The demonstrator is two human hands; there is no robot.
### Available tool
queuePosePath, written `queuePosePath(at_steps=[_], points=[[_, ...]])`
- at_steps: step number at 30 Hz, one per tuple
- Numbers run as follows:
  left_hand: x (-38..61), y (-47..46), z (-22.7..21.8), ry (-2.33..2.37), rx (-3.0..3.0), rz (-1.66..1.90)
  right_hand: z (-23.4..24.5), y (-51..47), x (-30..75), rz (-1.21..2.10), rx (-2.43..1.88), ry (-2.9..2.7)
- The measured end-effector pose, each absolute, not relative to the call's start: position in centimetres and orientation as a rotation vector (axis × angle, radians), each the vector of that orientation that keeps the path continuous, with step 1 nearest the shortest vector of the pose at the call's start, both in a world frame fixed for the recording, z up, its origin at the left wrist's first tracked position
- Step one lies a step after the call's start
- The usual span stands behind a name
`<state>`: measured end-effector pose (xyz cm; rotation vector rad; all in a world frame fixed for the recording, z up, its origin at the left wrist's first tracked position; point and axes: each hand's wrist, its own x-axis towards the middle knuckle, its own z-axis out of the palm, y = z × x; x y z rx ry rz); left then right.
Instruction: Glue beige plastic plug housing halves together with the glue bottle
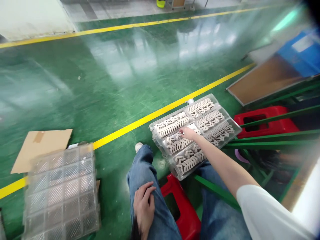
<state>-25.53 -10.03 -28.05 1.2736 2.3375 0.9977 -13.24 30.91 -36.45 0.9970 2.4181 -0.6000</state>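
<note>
My left hand (145, 203) lies flat on the left thigh of the jeans (143, 171), holding nothing. My right hand (188, 133) reaches into a clear plastic tray (172, 171). Its fingertips are pinched together over a middle compartment; whatever is between them is too small to make out. Several compartments of the tray hold small off-white pieces (191, 163) lined up in slanted, herringbone-like rows. In the compartment under my right hand, part of the pale bottom shows beside the pieces. The tray sits tilted in front of my right leg.
Stacked clear compartment trays (62, 196) stand at the lower left by a flat cardboard sheet (41, 146). Red stools (185, 213) and green metal bars (280, 136) are near my legs and to the right. A blue bin (302, 53) is at the far right.
</note>
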Motion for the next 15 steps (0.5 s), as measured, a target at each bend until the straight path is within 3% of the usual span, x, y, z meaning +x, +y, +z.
queuePosePath(at_steps=[15], points=[[-25.5,-10.3,-28.6,2.319,1.297,0.981,-37.4,29.6,-12.6,-0.503,0.818,2.548]])
